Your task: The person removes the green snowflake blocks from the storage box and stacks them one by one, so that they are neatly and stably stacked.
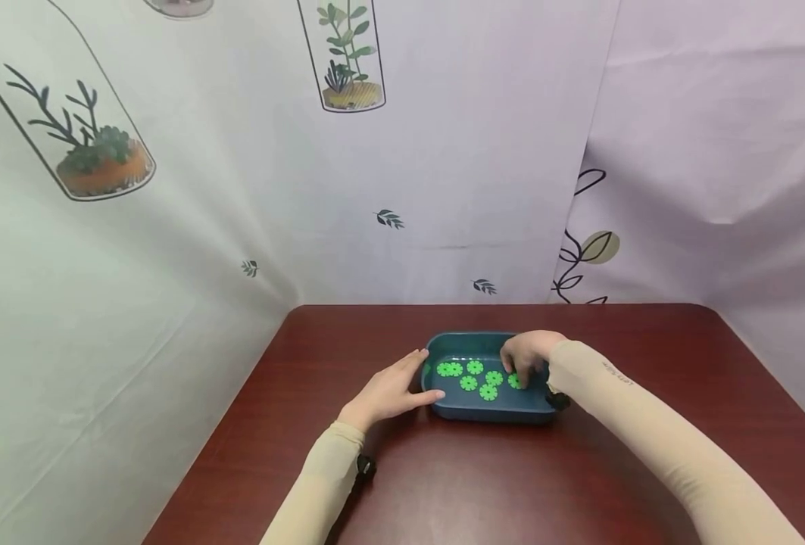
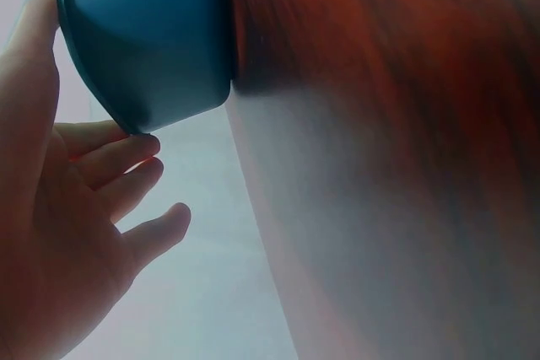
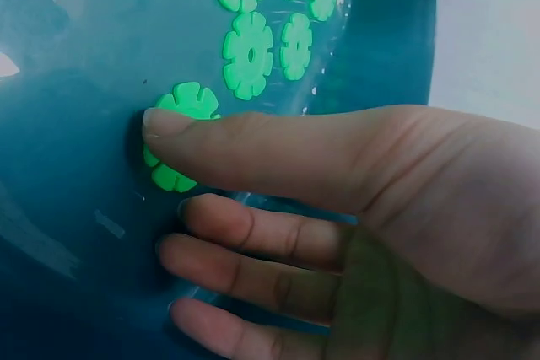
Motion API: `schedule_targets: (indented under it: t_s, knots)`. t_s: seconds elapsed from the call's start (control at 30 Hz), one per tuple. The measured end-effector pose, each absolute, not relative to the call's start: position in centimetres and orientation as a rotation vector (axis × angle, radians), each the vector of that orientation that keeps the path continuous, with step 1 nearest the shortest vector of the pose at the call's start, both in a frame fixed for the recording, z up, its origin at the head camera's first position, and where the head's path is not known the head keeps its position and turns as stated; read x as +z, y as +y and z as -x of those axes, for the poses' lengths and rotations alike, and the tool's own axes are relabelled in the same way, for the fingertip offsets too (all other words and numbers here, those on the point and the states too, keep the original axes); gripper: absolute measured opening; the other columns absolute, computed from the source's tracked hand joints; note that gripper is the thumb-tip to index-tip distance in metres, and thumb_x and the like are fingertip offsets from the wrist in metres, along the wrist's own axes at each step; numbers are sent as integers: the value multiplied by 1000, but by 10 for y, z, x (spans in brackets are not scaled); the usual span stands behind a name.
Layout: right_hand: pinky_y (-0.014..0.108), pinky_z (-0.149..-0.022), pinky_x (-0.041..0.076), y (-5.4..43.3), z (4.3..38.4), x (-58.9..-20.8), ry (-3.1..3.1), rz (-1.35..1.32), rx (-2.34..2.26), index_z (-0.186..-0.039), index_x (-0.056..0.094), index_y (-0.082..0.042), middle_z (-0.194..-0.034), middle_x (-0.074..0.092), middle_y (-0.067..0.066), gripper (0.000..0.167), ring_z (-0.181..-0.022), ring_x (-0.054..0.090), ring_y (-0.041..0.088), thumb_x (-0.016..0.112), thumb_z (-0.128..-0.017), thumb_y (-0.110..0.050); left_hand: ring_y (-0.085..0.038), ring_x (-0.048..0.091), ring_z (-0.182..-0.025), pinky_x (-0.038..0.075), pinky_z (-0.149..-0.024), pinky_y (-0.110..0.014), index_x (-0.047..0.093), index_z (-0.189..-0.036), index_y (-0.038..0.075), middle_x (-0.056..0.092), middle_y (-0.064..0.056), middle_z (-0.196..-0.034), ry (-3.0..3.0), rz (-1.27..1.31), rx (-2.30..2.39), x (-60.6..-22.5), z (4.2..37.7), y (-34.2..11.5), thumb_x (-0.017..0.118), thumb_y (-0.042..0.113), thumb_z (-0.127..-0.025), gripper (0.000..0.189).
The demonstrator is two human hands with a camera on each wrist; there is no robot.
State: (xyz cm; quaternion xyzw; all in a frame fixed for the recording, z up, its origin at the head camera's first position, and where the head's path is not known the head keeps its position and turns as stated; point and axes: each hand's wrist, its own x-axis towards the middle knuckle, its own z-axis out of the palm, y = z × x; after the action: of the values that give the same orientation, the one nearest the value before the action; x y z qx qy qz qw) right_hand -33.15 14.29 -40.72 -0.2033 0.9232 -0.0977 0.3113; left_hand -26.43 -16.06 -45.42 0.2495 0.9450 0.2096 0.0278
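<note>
A dark blue-green rectangular tray (image 1: 494, 415) stands on the table, with several green notched discs (image 1: 488, 392) lying on its floor. My left hand (image 1: 391, 390) rests against the tray's left end. Its thumb lies at the near left corner of the rim, and its fairly straight fingers reach along the outer end wall (image 2: 160, 48). Inside the right part of the tray is my right hand (image 1: 528, 356), reaching down. In the right wrist view the thumb (image 3: 253, 145) overlaps one green disc (image 3: 187, 100); three other fingers extend loosely below it.
The tray sits on a glossy reddish-brown table (image 1: 477, 484), towards its far edge. Pale printed cloth (image 1: 443, 189) hangs behind and at both sides. Each wrist wears a black strap device, such as the left one (image 1: 365, 467).
</note>
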Motion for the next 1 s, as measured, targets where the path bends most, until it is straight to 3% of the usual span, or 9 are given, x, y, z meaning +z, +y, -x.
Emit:
schedule_targets:
  t_s: [0.2, 0.4, 0.5, 0.83, 1.0]
  knots:
    - [31, -60, 48, 142, 323, -415, 2438, 501, -166, -88, 65, -12, -83, 62, 6, 25, -77, 60, 21, 88, -77, -10, -23, 35, -147, 37, -114, -46, 31, -159, 14, 35, -10, -161, 2899, -739, 676, -461, 254, -158, 56, 77, -86, 100]
    - [37, -71, 55, 145, 325, -419, 2418, 526, -184, -86, 65, -12, -83, 63, 4, 25, -77, 63, 19, 88, -77, -10, -24, 35, -147, 37, -113, -46, 32, -159, 13, 35, -10, -161, 2900, -738, 678, -462, 252, -157, 57, 76, -86, 100]
    - [37, -73, 57, 146, 330, -418, 2409, 560, -228, -86, 64, -11, -83, 62, 4, 24, -74, 62, 17, 86, -79, -8, -24, 35, -147, 38, -113, -46, 32, -159, 13, 35, -12, -161, 2905, -748, 671, -460, 254, -158, 57, 76, -86, 100]
    - [32, -64, 51, 150, 339, -402, 2412, 680, -441, -88, 66, -7, -74, 63, 5, 14, -63, 55, 15, 72, -83, 5, -24, 34, -147, 38, -113, -47, 31, -160, 12, 34, -12, -161, 2917, -767, 655, -456, 261, -159, 57, 76, -86, 100]
    - [32, -63, 50, 154, 344, -395, 2444, 729, -546, -90, 69, -8, -75, 65, 3, 15, -64, 56, 16, 69, -84, 5, -22, 33, -148, 36, -114, -45, 30, -160, 14, 32, -11, -162, 2931, -760, 630, -455, 265, -159, 56, 77, -86, 100]
